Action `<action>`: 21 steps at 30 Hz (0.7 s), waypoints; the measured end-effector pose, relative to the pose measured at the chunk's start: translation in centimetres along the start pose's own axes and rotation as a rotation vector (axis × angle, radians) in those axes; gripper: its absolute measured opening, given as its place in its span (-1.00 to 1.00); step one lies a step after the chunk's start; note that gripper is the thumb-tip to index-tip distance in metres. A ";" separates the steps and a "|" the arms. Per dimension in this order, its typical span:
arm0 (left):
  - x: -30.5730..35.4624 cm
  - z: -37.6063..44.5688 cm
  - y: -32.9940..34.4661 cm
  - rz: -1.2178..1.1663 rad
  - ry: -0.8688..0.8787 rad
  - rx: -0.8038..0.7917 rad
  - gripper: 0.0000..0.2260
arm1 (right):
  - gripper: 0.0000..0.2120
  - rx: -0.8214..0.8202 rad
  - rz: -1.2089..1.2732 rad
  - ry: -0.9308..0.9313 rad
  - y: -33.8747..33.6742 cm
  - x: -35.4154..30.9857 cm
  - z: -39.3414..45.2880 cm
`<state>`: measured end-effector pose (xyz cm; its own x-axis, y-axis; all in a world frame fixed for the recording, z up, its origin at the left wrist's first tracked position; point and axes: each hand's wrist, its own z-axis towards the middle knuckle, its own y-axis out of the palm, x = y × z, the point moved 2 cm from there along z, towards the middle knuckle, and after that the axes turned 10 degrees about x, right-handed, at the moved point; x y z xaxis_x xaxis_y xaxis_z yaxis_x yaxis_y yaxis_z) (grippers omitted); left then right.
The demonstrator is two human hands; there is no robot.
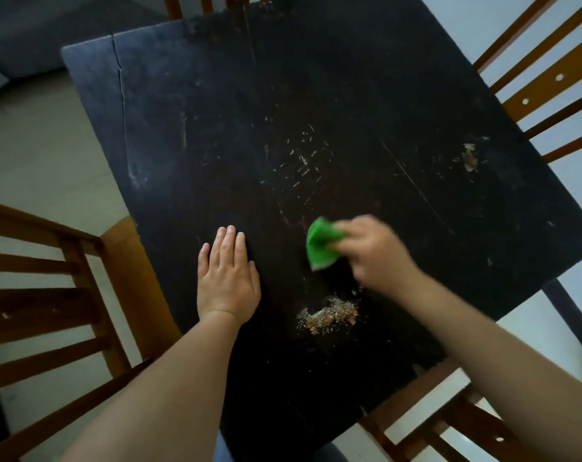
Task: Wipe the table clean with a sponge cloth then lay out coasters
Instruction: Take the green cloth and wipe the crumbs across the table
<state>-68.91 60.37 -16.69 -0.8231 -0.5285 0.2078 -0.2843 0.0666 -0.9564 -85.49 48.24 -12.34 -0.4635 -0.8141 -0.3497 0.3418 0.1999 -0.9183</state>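
A dark, scratched wooden table point(216, 111) fills the view. My right hand point(376, 253) grips a bunched green sponge cloth point(319, 245) on the table top near the middle; the hand is blurred. Just below the cloth lies a small heap of beige crumbs point(329, 316). Scattered pale specks point(299, 158) lie further up, and another crumb patch point(469, 158) sits near the right edge. My left hand point(228, 278) rests flat on the table, fingers straight and together, to the left of the cloth. No coasters are in view.
Wooden chairs stand around the table: one at the left point(49, 295), one at the upper right point(549, 78), one at the lower right point(449, 421), one at the far side point(216, 5). A crack point(123, 95) runs along the table's left part. Pale tiled floor point(33, 145) surrounds it.
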 end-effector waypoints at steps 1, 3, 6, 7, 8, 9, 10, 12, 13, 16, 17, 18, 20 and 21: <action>0.0 0.0 0.0 0.002 -0.002 -0.002 -0.52 | -0.69 0.060 -0.045 0.080 -0.5 1.7 1.1; 0.0 0.0 0.1 0.008 -0.007 -0.004 -0.52 | -0.70 0.132 -0.118 0.249 -1.0 4.9 2.5; 0.0 0.0 0.2 0.007 -0.009 0.007 -0.52 | -0.69 0.091 -0.169 0.421 0.0 7.1 1.9; 0.1 0.0 0.2 0.008 -0.006 0.008 -0.53 | -0.68 0.087 -0.162 0.436 0.5 7.0 1.0; 0.1 0.0 0.2 0.009 -0.007 0.011 -0.53 | -0.68 0.099 -0.155 0.433 0.8 6.5 0.2; 0.1 0.0 0.2 0.011 -0.010 0.013 -0.53 | -0.67 0.123 -0.144 0.417 1.0 5.7 -0.8; 0.2 -0.1 0.1 0.013 -0.009 0.017 -0.53 | -0.66 0.147 -0.124 0.394 1.3 4.7 -2.1; 0.3 -0.2 0.1 0.017 -0.010 0.032 -0.53 | -0.66 0.149 -0.078 0.350 1.7 2.2 -4.9; 0.4 -0.3 0.0 0.020 -0.003 0.036 -0.53 | -0.68 0.131 -0.043 0.341 1.8 0.8 -6.2; 0.3 -0.3 0.0 0.026 -0.005 0.031 -0.53 | -0.73 0.141 0.063 0.355 0.7 -1.6 -8.2; 0.4 -0.4 0.0 0.030 -0.005 0.028 -0.53 | -0.74 0.189 0.053 0.383 -0.1 -1.3 -8.2; 0.4 -0.4 0.0 0.031 -0.006 0.031 -0.53 | -0.73 0.241 0.012 0.415 -0.8 -0.5 -7.8; 0.4 -0.4 0.0 0.035 -0.007 0.037 -0.53 | -0.72 0.307 -0.096 0.515 -1.4 1.5 -6.9; 0.4 -0.4 0.1 0.034 -0.007 0.043 -0.53 | -0.73 0.307 -0.137 0.566 -1.4 2.4 -6.4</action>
<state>-69.45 60.55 -16.60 -0.8286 -0.5322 0.1737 -0.2348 0.0487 -0.9708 -92.32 49.54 -13.05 -0.8493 -0.3916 -0.3541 0.4280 -0.1182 -0.8960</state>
